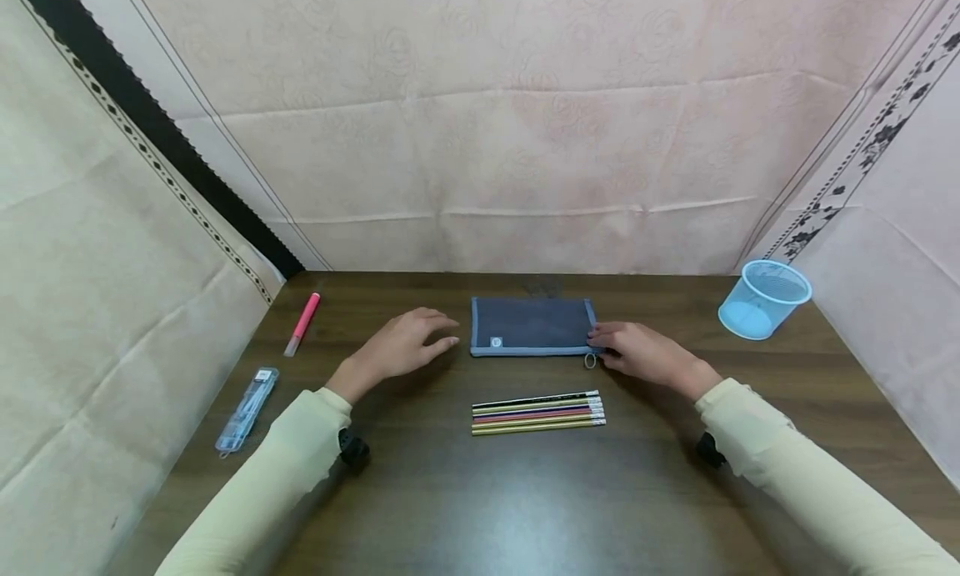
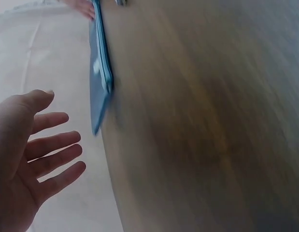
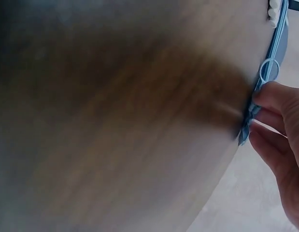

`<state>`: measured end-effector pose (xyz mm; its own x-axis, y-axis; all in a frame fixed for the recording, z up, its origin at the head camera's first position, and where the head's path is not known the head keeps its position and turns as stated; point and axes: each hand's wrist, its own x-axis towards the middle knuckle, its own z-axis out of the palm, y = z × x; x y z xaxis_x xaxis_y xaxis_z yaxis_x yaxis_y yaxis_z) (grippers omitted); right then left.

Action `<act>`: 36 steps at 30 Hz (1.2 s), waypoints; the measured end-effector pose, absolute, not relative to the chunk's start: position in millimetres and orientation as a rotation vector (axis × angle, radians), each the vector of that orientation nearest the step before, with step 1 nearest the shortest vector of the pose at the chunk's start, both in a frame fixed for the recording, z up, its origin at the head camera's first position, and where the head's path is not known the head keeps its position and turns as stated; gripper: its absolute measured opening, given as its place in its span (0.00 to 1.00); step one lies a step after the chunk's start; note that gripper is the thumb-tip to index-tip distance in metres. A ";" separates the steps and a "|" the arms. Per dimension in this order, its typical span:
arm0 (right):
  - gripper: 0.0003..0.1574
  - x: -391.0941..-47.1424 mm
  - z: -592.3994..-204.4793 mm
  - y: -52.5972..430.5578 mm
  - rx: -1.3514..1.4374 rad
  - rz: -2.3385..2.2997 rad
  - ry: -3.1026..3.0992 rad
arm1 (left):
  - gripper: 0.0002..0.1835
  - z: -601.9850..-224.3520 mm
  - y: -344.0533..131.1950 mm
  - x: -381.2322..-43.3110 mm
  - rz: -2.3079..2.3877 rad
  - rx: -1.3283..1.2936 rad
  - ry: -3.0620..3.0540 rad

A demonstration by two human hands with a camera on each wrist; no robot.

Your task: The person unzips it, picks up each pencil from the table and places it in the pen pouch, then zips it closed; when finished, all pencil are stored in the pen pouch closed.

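Observation:
A flat dark-blue zip pouch (image 1: 532, 324) with lighter blue edging lies near the back of the table, a ring-shaped zipper pull (image 1: 590, 361) at its near right corner. My right hand (image 1: 645, 355) pinches that corner between thumb and fingers, just beside the ring; the right wrist view shows the grip on the zipped edge (image 3: 277, 43). Just off the pouch's left end, my left hand (image 1: 405, 343) holds nothing, its fingers spread apart in the left wrist view. A row of several pencils (image 1: 537, 413) lies side by side in front of the pouch.
On the left lie a pink marker (image 1: 303, 322) and a clear bluish slim case (image 1: 247, 411). A light-blue mesh cup (image 1: 761, 301) stands at the back right. Pale cloth (image 1: 480, 142) hangs behind the brown table (image 1: 480, 509) and along both sides.

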<state>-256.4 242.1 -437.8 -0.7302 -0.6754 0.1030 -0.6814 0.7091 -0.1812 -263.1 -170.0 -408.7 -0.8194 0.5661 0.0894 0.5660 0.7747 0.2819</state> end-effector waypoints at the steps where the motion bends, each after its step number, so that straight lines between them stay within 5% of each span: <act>1: 0.18 -256.7 -437.8 241.7 1.140 0.318 -2.863 | 0.21 -407.9 -164.2 -262.3 0.467 0.951 2.969; 9: 0.06 -259.8 -442.3 231.6 1.128 0.318 -2.775 | 0.16 -400.6 -127.4 -244.9 0.608 0.863 3.122; 22: 0.13 -257.4 -418.6 227.2 0.973 0.534 -2.805 | 0.12 -380.5 -47.0 -229.9 0.827 0.890 3.067; 36: 0.12 -256.7 -407.0 223.5 0.927 0.642 -2.813 | 0.09 -403.2 14.5 -233.1 0.760 0.740 3.085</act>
